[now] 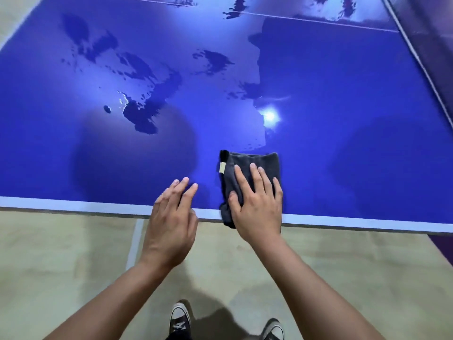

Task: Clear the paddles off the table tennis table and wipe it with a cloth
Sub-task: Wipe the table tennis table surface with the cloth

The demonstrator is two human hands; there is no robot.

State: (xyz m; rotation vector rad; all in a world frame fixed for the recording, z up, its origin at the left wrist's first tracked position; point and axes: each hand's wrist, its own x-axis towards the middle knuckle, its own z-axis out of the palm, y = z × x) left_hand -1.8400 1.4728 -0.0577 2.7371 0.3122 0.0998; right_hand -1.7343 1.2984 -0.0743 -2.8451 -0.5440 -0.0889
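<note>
Glossy blue table tennis table (pixel 343 82) with a white edge line, beige floor below, wet-looking streaks toward 11 o'clock. Right hand (pixel 255 204) presses flat, fingers straight, on a folded dark grey cloth (pixel 245 165) at the near edge. Left hand (pixel 171 217) sits at 9 o'clock of it, fingers relaxed, holding nothing.

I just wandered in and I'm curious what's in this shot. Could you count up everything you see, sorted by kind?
Hands: 2 (left hand, right hand)
Cloths: 1 (dark cloth)
Tables: 1 (blue table)
Nets: 1 (net)
Shoes: 2 (left shoe, right shoe)
Total: 7
</note>
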